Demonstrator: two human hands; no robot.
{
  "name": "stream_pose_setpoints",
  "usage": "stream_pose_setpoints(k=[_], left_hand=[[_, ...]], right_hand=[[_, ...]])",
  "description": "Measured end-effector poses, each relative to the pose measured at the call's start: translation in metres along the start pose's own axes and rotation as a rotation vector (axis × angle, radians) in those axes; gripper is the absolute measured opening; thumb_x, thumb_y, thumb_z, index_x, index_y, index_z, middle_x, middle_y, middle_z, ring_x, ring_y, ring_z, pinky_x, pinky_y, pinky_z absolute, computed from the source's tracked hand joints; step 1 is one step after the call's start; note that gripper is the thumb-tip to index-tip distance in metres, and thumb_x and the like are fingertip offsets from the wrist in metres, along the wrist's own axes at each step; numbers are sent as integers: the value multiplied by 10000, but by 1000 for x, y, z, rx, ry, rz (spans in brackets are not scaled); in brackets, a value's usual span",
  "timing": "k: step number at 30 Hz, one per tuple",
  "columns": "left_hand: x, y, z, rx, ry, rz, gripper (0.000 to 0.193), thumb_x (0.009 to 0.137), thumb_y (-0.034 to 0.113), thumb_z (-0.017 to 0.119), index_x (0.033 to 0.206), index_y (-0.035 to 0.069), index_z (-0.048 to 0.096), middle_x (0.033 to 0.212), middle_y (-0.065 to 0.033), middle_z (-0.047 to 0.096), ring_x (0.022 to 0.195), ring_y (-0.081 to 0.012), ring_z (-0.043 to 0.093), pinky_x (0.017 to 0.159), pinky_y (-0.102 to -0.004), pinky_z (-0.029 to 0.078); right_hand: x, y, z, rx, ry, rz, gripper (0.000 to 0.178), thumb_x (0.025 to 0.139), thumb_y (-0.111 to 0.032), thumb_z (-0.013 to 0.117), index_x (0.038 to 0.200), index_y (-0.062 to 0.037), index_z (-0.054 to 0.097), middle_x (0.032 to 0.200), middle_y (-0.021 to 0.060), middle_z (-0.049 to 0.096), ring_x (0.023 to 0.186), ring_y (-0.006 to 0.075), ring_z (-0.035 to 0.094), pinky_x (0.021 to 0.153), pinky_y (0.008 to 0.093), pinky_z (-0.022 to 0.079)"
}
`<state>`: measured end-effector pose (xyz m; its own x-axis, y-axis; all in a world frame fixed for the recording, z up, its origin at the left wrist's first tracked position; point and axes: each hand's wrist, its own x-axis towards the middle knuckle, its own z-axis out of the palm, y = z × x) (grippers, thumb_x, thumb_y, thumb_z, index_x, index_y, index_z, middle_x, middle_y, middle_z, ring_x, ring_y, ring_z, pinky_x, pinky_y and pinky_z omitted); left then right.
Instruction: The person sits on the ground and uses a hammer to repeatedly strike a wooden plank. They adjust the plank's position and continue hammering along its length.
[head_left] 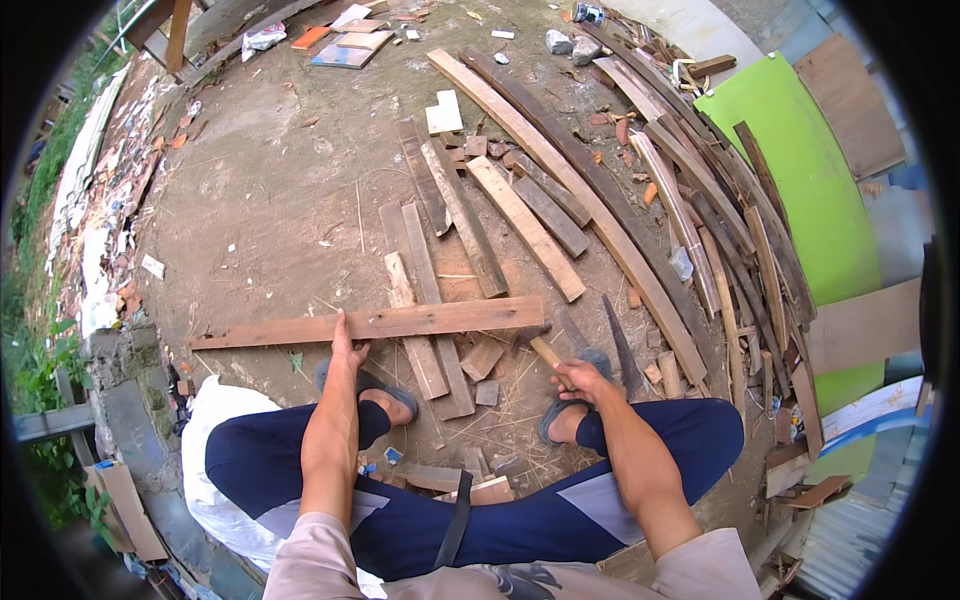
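A long reddish-brown plank [440, 318] lies crosswise in front of me, resting over other wood pieces on its right half. My left hand [346, 345] grips its near edge, left of the middle. In my right hand [585, 382] is a hammer [547, 351], held by its wooden handle. The hammer's dark head is beside the plank's right end. Under the plank run a narrow board [440, 350] and a shorter rough-faced board [421, 355]. Just right of the hammer lies a dark, tapered, blade-like piece [620, 340].
Several loose boards [525, 230] lie beyond the plank, with long beams [590, 190] curving along their right. A timber pile [730, 220] stands near a green panel [800, 170]. Small offcuts [440, 478] lie between my legs, and a white sack [220, 450] is at my left.
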<state>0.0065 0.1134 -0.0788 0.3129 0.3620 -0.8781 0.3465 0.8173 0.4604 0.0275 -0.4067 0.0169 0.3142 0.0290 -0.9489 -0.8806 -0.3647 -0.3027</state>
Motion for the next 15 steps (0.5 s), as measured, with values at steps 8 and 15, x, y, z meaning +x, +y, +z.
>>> stream_pose_setpoints(k=[8,15], left_hand=[[2,-4,21,116,30,-11,742,779,511,739,1356,120,485,1350,-123,526,1216,-312,532,1040,-544,405],[-5,-34,36,17,154,5,651,784,444,700,1303,104,504,1243,-133,567,1115,-323,586,928,-565,487]], right_hand=[[22,13,22,-736,52,-27,662,845,-435,738,1358,-48,577,1005,183,703,843,235,691,786,347,548],[9,-16,26,8,-11,-136,764,915,-564,608,1449,-55,408,1373,182,524,1153,265,584,846,455,534]])
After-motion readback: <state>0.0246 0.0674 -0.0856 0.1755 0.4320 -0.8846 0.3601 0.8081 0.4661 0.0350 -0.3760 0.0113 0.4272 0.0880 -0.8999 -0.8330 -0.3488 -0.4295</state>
